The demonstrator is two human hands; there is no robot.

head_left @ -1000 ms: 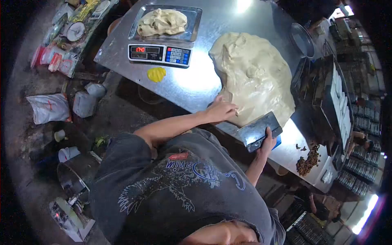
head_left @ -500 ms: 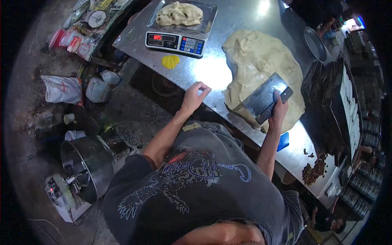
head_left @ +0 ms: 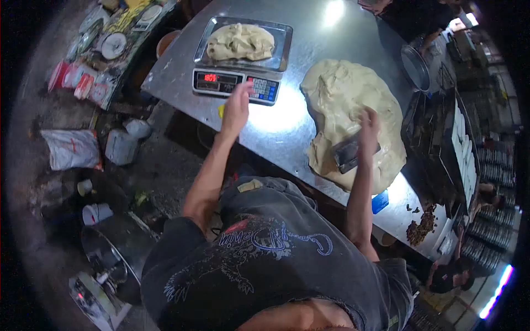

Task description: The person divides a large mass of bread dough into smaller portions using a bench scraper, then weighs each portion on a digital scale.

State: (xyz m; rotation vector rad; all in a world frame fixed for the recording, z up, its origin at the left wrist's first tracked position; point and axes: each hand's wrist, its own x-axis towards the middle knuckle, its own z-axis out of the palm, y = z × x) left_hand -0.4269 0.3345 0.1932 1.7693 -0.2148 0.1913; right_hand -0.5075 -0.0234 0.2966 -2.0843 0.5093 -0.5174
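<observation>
My left hand reaches over the front edge of the digital scale, fingers stretched toward its keypad and holding nothing. A lump of dough rests on the scale's metal tray. Just behind this hand, the yellow plastic scraper is mostly hidden. To the right, a large mass of pale dough spreads over the metal table. Above it is my right hand, fingers apart and raised. The dark bench scraper lies on the dough right under that hand, partly covered by the wrist.
A blue scraper and a pile of brown bits lie along the table's near right side. A round pan stands at the far right. On the floor at left are a mixer bowl and a white sack. Other people are at right.
My left hand has moved up and left to the scale and its fingers have straightened. My right hand has let go of the bench scraper, now on the dough. The view has shifted slightly.
</observation>
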